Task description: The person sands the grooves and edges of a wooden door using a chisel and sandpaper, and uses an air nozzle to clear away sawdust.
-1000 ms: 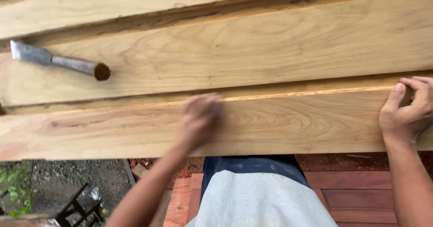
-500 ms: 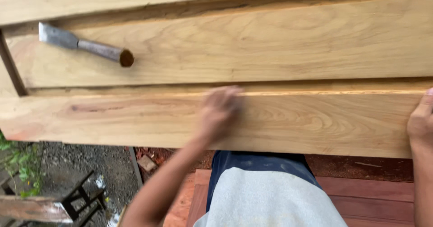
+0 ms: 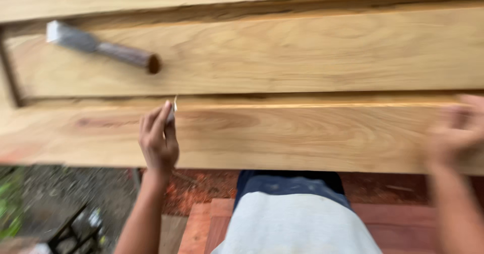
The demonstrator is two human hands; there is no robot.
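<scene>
On the near plank (image 3: 282,138), the left hand (image 3: 159,143) pinched a small pale marker (image 3: 171,111) at its far edge — the right hand (image 3: 454,130), at three o'clock, was too blurred to tell its grip. That plank looked heavy and stiff — best gripped along its edges. At ten o'clock lay a chisel (image 3: 103,47).

No packages, labels, signs or screens appear anywhere in this view.

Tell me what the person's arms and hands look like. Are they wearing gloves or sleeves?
No gloves and no sleeves show. The left hand and right hand are bare, and both forearms are bare up to the picture's edge. No watch, ring or bracelet can be made out, though the right hand is blurred.
</scene>
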